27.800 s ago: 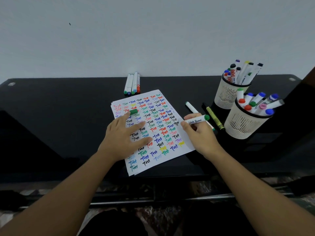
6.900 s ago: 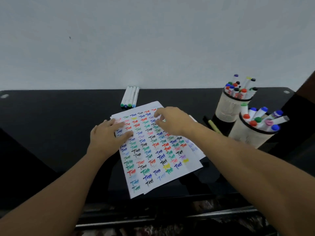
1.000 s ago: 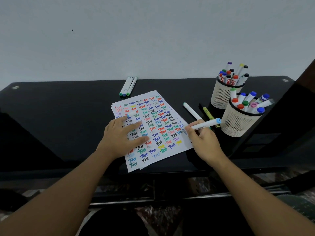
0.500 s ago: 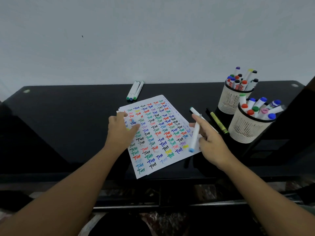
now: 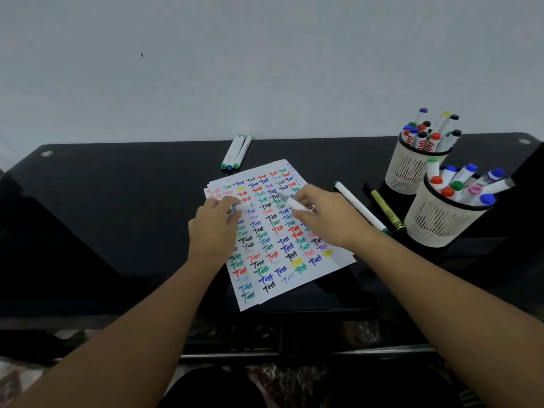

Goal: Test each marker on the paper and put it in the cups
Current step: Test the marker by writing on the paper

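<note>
A sheet of paper (image 5: 279, 260) covered with coloured "Test" words lies on the black table. My right hand (image 5: 326, 222) grips a white marker (image 5: 290, 202) over the upper part of the sheet, with its bare grey tip pointing left. My left hand (image 5: 213, 228) is on the paper's left edge and pinches a small white and blue cap (image 5: 238, 207), a short gap from the tip. Two cream mesh cups full of markers stand at the right, the back cup (image 5: 407, 172) and the front cup (image 5: 435, 228).
Three white markers (image 5: 235, 151) lie side by side behind the paper. A white marker with green ends (image 5: 359, 206) and a yellow-green one (image 5: 387, 214) lie between the paper and the cups. A grey wall rises behind the table.
My right hand has swung the marker from the paper's right edge up and left towards my left hand. My left hand's fingers have gone from flat on the paper to curled round the cap.
</note>
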A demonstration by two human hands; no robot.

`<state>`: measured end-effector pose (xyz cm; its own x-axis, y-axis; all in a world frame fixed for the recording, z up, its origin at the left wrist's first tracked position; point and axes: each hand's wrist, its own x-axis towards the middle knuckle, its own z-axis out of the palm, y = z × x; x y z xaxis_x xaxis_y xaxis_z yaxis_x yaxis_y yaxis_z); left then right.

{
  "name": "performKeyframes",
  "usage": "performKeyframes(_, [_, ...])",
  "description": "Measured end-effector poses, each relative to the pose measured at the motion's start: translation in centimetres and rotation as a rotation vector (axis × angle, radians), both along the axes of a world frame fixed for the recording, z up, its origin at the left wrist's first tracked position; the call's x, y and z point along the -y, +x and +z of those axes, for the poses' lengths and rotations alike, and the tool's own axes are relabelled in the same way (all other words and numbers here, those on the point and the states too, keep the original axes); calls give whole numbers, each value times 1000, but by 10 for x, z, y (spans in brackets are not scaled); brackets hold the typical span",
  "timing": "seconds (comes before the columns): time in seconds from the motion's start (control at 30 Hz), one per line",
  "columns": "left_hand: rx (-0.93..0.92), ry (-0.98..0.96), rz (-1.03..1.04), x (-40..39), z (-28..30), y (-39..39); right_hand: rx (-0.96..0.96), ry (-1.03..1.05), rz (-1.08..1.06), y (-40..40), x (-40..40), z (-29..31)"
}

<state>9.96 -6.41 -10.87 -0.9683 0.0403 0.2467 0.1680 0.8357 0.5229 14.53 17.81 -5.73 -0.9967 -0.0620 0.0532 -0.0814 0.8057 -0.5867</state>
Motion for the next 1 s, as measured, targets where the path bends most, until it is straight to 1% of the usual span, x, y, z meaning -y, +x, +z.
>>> performKeyframes(0.1, [-56,167,-58,1,0,6,-28,225,96,-7,4,2])
performKeyframes(0.2, [-78,183,-89,-1,2,8,-58,324,123,-12,5,0])
performKeyframes(0.47, [-81,161,-135,-2,3,11,-86,340,154,-18,9,-7])
performKeyframes(0.63, [-165,50,-201,-1,1,14,-149,358,193,-19,22,-9])
performKeyframes(0.73, [-217,73,-207,-1,2,16,-156,315,218,-17,25,-11])
performKeyframes(0.8, [-217,77,-217,-2,3,18,-136,274,225,-15,23,-11])
performKeyframes(0.9, [-191,41,-221,-2,2,19,-119,233,251,-13,18,-12])
performKeyframes(1.0, [-197,-1,-250,-3,1,20,-110,245,289,-11,21,-10])
